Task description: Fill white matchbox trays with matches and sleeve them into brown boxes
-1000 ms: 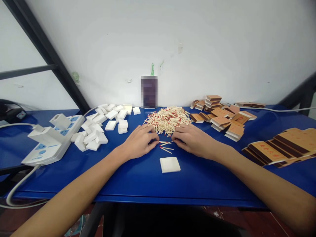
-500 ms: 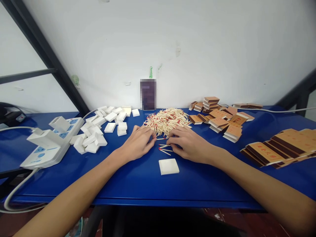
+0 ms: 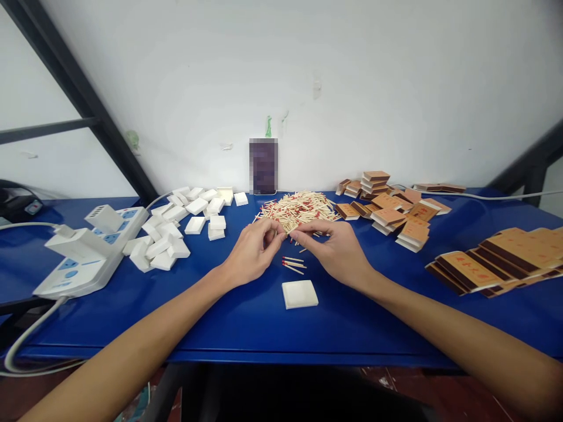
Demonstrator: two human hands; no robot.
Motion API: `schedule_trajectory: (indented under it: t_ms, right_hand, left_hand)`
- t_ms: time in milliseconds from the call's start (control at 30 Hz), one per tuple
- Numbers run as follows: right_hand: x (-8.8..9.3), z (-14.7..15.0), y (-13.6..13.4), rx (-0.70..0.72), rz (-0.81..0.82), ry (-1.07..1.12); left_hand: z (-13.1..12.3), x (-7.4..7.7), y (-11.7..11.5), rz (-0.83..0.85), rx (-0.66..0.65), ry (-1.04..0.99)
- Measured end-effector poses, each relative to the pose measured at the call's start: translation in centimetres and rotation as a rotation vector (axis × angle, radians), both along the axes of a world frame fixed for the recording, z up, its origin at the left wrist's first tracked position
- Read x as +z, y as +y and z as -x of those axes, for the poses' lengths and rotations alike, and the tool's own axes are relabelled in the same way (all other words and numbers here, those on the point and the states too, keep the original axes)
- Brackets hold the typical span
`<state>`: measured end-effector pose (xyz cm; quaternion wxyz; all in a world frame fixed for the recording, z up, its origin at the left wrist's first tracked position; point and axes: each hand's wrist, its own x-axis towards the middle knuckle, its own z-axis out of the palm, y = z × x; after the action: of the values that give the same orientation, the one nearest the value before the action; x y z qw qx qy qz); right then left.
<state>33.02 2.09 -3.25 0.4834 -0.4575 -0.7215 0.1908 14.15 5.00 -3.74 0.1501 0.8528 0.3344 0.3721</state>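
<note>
At the near edge of the heap of matchsticks [image 3: 301, 208], my left hand [image 3: 255, 249] and my right hand [image 3: 336, 249] meet with thumbs and forefingers pinched. A thin pale matchstick [image 3: 288, 234] appears between the two sets of fingertips, mostly covered by them. Just below the hands, several matchsticks [image 3: 294, 265] lie side by side on the blue table [image 3: 246, 328], red heads to the left. Nearer to me sits a single white matchbox tray [image 3: 299, 294].
White matchbox trays [image 3: 165, 234] are scattered at the left beside a power strip [image 3: 83, 258] with cables. Orange matchbox sleeves [image 3: 389, 214] pile up at the right, with more flattened sleeves [image 3: 505, 258] nearer. A pixelated dark device [image 3: 264, 167] leans on the wall.
Both hands have come together and closed into pinches at the heap's near edge. My right hand has left the small row of matchsticks, which now shows fully.
</note>
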Motion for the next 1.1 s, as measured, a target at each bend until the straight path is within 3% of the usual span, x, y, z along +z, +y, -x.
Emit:
schedule_trajectory:
  t_ms: [133,267,433,633,833,1000,1100]
  right_hand:
    - [-0.2,0.0,0.1,0.002,0.02,-0.027]
    - [-0.8,-0.6,0.4,0.078,-0.088,-0.357]
    - [-1.4,-1.1,0.6,0.134,-0.102,-0.643]
    - [-1.1,-1.4,0.4,0.143,-0.087,-0.642]
    - [-0.7,-1.4,0.0,0.192,-0.08,-0.703]
    - [-0.1,-1.7,-0.1,0.265,-0.074,-0.67]
    - [0.1,-2.6,0.4,0.228,-0.124,-0.69]
  left_hand:
    - [0.1,-0.1,0.0,-0.09,-0.041,0.159]
    - [1.1,0.5,0.3,-0.103,-0.061,0.276]
    - [2.2,1.1,0.9,-0.062,0.032,0.331]
    - [2.5,1.0,1.0,0.007,0.073,0.359]
    - [2.6,0.8,1.4,-0.105,0.082,0.439]
    - [2.7,0.9,1.4,-0.014,0.055,0.457]
    - [2.7,0.8,1.4,0.001,0.039,0.472]
